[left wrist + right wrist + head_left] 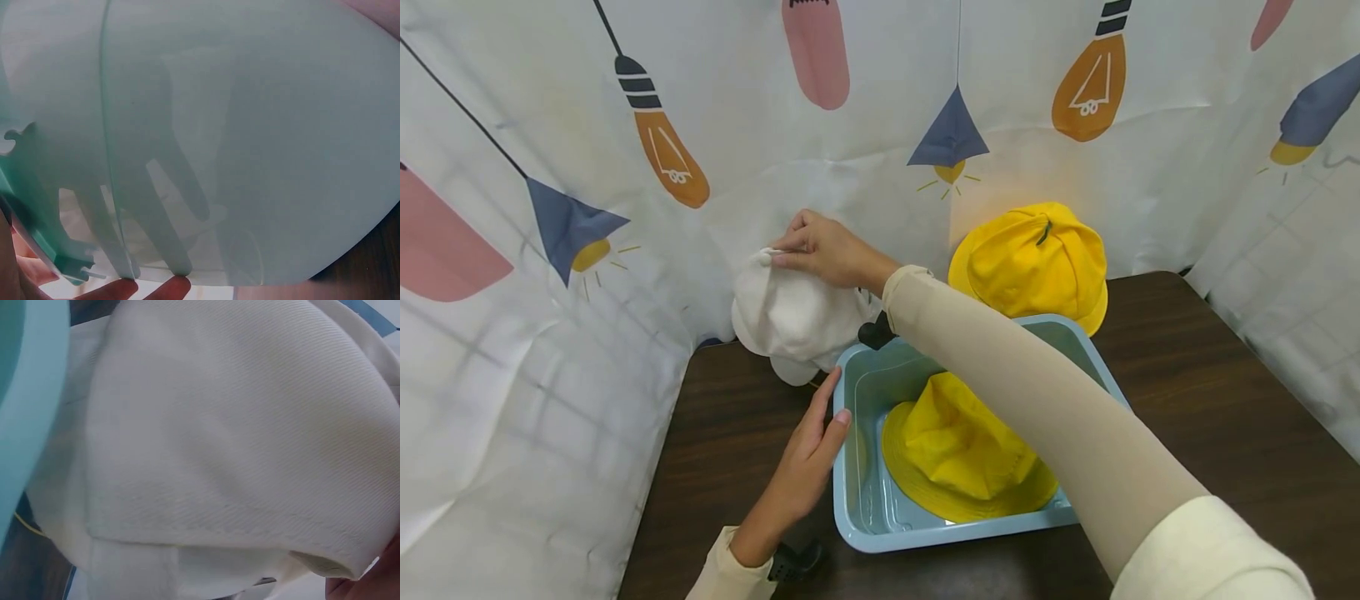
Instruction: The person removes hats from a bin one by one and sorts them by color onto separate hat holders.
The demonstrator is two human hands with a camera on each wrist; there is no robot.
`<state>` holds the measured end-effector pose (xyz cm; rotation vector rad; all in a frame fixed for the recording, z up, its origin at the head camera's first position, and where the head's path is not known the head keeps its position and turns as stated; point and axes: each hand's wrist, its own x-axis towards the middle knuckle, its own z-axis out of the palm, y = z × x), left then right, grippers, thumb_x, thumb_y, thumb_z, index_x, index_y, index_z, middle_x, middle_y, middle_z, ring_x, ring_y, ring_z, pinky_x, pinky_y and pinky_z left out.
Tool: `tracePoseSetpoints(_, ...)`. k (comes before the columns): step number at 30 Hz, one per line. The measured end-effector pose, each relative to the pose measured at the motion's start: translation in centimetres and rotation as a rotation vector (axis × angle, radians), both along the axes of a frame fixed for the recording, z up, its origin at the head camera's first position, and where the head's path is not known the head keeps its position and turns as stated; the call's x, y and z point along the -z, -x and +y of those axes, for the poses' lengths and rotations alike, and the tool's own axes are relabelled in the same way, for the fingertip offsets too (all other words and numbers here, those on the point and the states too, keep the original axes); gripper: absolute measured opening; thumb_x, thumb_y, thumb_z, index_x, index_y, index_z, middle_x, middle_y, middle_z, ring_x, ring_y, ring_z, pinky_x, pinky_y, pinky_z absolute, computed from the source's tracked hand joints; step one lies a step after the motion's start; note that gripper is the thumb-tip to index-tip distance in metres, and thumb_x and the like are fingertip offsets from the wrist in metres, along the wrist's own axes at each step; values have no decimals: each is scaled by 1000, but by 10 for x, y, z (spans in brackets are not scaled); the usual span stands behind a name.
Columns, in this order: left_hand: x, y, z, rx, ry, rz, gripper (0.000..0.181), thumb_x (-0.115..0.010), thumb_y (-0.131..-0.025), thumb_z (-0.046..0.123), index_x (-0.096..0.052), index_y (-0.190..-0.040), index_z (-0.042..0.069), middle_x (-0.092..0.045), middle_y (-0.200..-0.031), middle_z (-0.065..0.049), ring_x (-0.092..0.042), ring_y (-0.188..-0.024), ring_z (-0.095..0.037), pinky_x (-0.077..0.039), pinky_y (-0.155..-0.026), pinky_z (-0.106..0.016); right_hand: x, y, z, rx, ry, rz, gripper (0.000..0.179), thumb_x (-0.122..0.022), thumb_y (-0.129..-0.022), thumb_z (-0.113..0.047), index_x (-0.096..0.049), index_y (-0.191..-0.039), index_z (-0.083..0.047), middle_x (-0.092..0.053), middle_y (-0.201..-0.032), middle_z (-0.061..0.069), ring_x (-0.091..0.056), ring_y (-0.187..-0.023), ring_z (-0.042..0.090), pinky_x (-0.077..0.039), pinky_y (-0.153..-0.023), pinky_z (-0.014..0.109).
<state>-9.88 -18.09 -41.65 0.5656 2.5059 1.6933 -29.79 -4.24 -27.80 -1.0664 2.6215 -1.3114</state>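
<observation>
Fingertips of my right hand point(831, 250) pinch the top of a white cloth hat point(808, 321) in the head view. That hat hangs at the table's back edge, just left of a light blue plastic basin point(850, 475). Its woven fabric point(237, 431) fills most of the right wrist view. My left hand point(797, 467) touches the basin's left side with fingers extended, its fingertips at the rim. In the left wrist view, those fingers reflect in the basin's glossy wall point(281, 137). A yellow brimmed hat point(958, 450) lies inside the basin, partly hidden behind my right forearm.
A second yellow hat point(1037, 262) sits behind the basin at the back right of the dark wooden table point(722, 458). White curtain fabric point(865, 183) printed with lamps and bulbs hangs around the table's back and sides.
</observation>
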Motion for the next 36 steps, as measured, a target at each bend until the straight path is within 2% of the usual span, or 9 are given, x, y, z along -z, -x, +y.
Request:
tracePoseSetpoints(7, 0, 0, 0, 1, 10, 4, 58, -41, -111, 28, -16, -164, 30, -19, -171, 3, -36, -149, -26, -32, -118, -56, 6, -2, -4, -4, -38, 25, 35, -66, -100, -32, -70, -133, -21, -49, -106, 2, -47, -96, 15, -39, -78, 20)
tracePoseSetpoints(14, -1, -1, 0, -1, 13, -10, 58, -41, -111, 30, -17, -164, 31, -18, -171, 3, -36, -149, -26, -32, -119, -56, 11, -1, -2, 10, -179, 75, 41, -60, -102, -46, -62, -140, -32, -47, -110, 1, -46, -96, 13, -39, -79, 20)
tracePoseSetpoints(18, -2, -1, 0, -1, 12, -6, 58, -41, -111, 30, -16, -164, 31, -18, -171, 4, -35, -149, -24, -31, -119, -56, 15, 0, -1, 25, -221, 95, 45, -56, -102, -52, -58, -143, -36, -46, -116, 0, -48, -100, 12, -41, -81, 22)
tracePoseSetpoints(24, -2, -2, 0, -2, 13, -8, 58, -41, -111, 30, -16, -164, 30, -18, -171, 4, -34, -150, -24, -30, -119, -55, 21, -1, 1, 34, -236, 109, 47, -54, -102, -54, -55, -146, -39, -44, -121, -2, -51, -105, 13, -43, -86, 24)
tracePoseSetpoints(32, -2, -1, 0, -6, 19, -9, 58, -41, -111, 30, -16, -164, 30, -18, -171, 3, -36, -148, -23, -32, -118, -56, 26, -2, 0, 35, -230, 150, 49, -55, -101, -54, -54, -147, -38, -44, -123, -2, -52, -102, 13, -44, -85, 25)
tracePoseSetpoints(36, -5, -1, 1, -5, 34, -18, 59, -42, -111, 32, -16, -164, 30, -17, -171, 4, -32, -151, -23, -28, -121, -56, 25, -5, 1, 33, -219, 169, 51, -56, -101, -53, -53, -149, -36, -45, -128, -1, -52, -103, 13, -44, -86, 26)
